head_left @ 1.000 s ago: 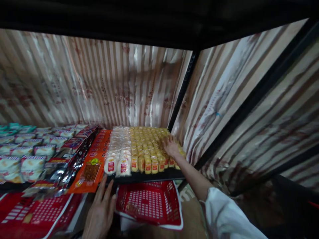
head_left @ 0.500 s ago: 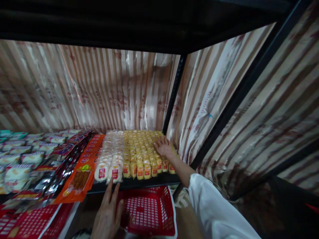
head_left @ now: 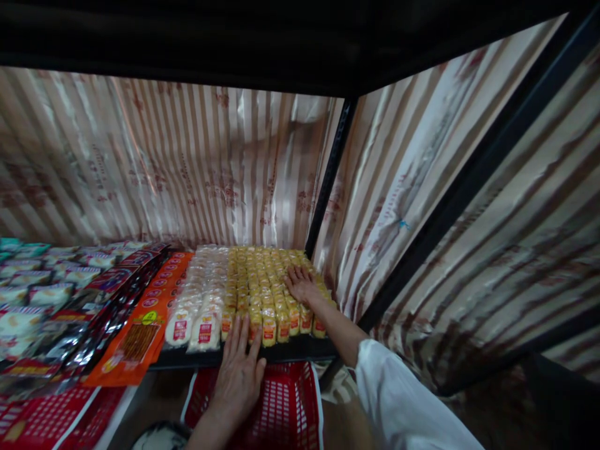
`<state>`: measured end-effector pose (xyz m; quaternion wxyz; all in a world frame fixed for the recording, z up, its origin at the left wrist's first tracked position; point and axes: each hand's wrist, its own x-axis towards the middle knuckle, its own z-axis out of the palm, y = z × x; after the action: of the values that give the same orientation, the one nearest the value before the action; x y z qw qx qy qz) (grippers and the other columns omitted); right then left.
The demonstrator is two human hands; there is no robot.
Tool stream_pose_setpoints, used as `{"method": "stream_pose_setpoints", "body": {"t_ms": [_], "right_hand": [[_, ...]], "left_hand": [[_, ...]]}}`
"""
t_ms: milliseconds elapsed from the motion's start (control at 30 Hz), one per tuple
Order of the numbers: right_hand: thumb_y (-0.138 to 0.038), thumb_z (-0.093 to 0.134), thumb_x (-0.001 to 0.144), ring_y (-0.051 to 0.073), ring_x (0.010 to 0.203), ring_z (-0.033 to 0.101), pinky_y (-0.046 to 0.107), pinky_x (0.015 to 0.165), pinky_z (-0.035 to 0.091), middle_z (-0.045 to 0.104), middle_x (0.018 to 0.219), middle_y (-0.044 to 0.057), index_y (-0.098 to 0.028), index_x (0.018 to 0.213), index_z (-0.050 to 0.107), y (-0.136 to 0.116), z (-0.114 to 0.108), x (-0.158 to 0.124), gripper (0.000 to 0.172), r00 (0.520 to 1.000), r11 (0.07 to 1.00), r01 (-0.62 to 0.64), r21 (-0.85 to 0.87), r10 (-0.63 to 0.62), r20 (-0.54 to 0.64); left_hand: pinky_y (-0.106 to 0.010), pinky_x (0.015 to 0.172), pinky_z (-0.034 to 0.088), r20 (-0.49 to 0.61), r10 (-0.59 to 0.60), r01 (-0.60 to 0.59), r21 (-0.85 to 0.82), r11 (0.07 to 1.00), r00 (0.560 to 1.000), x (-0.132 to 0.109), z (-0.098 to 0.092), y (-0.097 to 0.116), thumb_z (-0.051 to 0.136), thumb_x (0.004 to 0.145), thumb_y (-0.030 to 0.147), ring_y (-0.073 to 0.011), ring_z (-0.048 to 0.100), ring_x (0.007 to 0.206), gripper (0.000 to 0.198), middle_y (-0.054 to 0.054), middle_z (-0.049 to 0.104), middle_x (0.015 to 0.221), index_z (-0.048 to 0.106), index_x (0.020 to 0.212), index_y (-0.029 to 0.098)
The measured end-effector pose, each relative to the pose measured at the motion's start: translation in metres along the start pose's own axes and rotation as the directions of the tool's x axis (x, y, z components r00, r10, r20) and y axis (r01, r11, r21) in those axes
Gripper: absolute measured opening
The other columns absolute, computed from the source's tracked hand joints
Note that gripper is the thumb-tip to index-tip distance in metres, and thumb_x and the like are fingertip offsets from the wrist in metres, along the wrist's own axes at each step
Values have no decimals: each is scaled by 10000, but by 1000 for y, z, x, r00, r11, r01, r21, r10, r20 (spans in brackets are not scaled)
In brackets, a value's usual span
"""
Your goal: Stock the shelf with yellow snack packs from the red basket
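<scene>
Rows of small yellow wrapped snack packets (head_left: 262, 281) stand close together at the right end of the shelf. My right hand (head_left: 302, 284) lies flat on top of them toward the back right, fingers spread, holding nothing. At the front edge, my left hand (head_left: 240, 369) reaches up with its fingers stretched out, fingertips at the front yellow packets. Two rows of white wrapped packets (head_left: 205, 328) with red labels stand just left of the yellow ones. Below the left hand is a red plastic basket (head_left: 300, 400) with a white rim, partly hidden by that hand and forearm.
Orange snack bags (head_left: 140, 331), dark shiny bags (head_left: 110, 300) and white wrapped packs (head_left: 51, 294) lie further left. Another red basket (head_left: 42, 419) sits below them. A black shelf post (head_left: 330, 181), a slanting post (head_left: 445, 181) and an upper shelf (head_left: 187, 44) frame the space.
My left hand has moved right and up, from before the white packets to the front of the yellow ones. My right hand has slid slightly toward me over the yellow packets.
</scene>
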<state>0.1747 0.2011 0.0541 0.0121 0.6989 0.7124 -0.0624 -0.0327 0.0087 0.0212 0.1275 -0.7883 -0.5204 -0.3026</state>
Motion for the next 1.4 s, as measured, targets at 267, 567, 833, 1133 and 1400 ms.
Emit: {"method": "stream_pose_setpoints", "body": {"t_ms": [267, 567, 833, 1133, 1400], "right_hand": [[-529, 87, 900, 195, 1384, -32, 420, 1098, 11, 74, 1516, 1, -240, 1441, 116, -13, -6, 29, 614, 994, 995, 101, -17, -101, -41], [-488, 106, 904, 199, 1385, -17, 421, 1104, -3, 73, 1512, 16, -199, 1439, 153, -15, 5, 38, 609, 993, 992, 118, -35, -118, -22], [-525, 47, 897, 190, 1383, -28, 394, 1103, -17, 46, 1516, 15, -182, 1445, 108, -37, -9, 74, 649, 984, 986, 167, -4, -167, -58], [-494, 55, 901, 173, 1384, 21, 359, 1108, 4, 99, 1511, 36, -133, 1441, 127, -39, 6, 86, 654, 988, 988, 153, -18, -154, -27], [-509, 52, 900, 179, 1385, -3, 377, 1104, -11, 67, 1513, 56, -125, 1438, 145, -57, -1, 94, 668, 981, 982, 183, -40, -186, -61]], "left_hand": [[-512, 1009, 328, -50, 29, -24, 105, 994, 998, 34, 17, 4, 464, 815, 171, -316, 160, 1356, 554, -122, 284, 1454, 348, 1356, 186], [-474, 1039, 287, -85, 7, 0, 82, 997, 996, 46, 40, -2, 402, 875, 350, -239, 341, 1292, 420, -100, 451, 1356, 474, 1263, 206], [-453, 1025, 317, -46, -20, 25, 114, 993, 999, 39, 55, -9, 424, 864, 377, -225, 391, 1259, 422, -61, 465, 1351, 474, 1265, 256], [-453, 1024, 312, -70, -39, 48, 128, 991, 997, 37, 61, -13, 435, 854, 360, -233, 398, 1250, 431, -69, 463, 1351, 481, 1264, 234], [-457, 1026, 295, -40, -40, 45, 139, 989, 998, 36, 57, -16, 423, 869, 360, -235, 377, 1266, 418, -69, 446, 1365, 477, 1262, 230]]}}
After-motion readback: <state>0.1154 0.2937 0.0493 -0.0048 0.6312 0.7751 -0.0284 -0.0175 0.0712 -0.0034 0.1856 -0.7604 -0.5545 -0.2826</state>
